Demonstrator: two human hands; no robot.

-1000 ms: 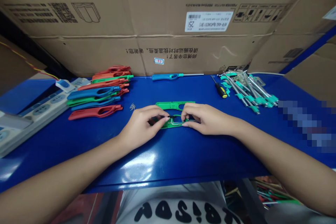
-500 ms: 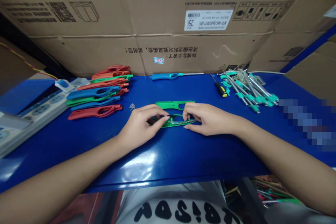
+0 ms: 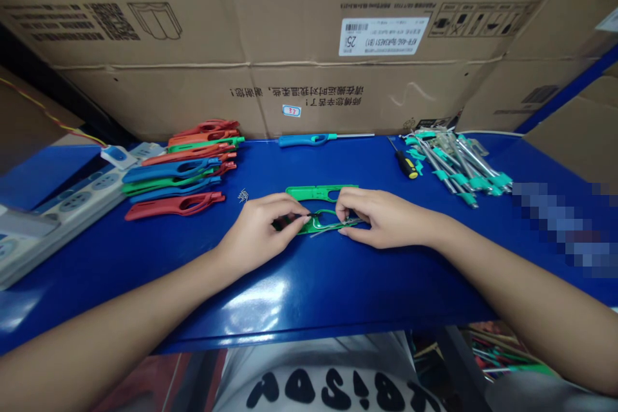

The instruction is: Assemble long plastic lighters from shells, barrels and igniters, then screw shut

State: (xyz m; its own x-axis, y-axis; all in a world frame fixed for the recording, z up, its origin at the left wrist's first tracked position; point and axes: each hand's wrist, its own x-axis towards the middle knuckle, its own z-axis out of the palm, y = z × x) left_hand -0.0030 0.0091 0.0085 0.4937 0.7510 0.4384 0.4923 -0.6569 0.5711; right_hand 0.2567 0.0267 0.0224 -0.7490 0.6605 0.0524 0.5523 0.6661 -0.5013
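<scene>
A green lighter shell half (image 3: 330, 211) lies on the blue table, with both hands over it. My left hand (image 3: 265, 225) is closed at the shell's left end, pinching a small black part (image 3: 313, 214) between thumb and forefinger. At the other end my right hand (image 3: 386, 219) pinches a thin grey tube or wire (image 3: 324, 232), whose free left end slants over the shell's near edge. Just behind lies a second green shell half (image 3: 309, 193), partly covered by my right fingers. What sits under my left fingers is hidden.
Red, blue and green shells (image 3: 176, 206) are stacked at left beside a power strip (image 3: 91, 196). Small screws (image 3: 243, 195) lie near my left hand. Behind are a blue lighter (image 3: 302, 140), a screwdriver (image 3: 406, 164) and several metal tubes (image 3: 458, 164). A cardboard wall (image 3: 193, 90) stands at the back.
The thin tube's free left end has swung towards me, from lying over the shell to sticking out past its near edge. Both hands have stayed nearly in place.
</scene>
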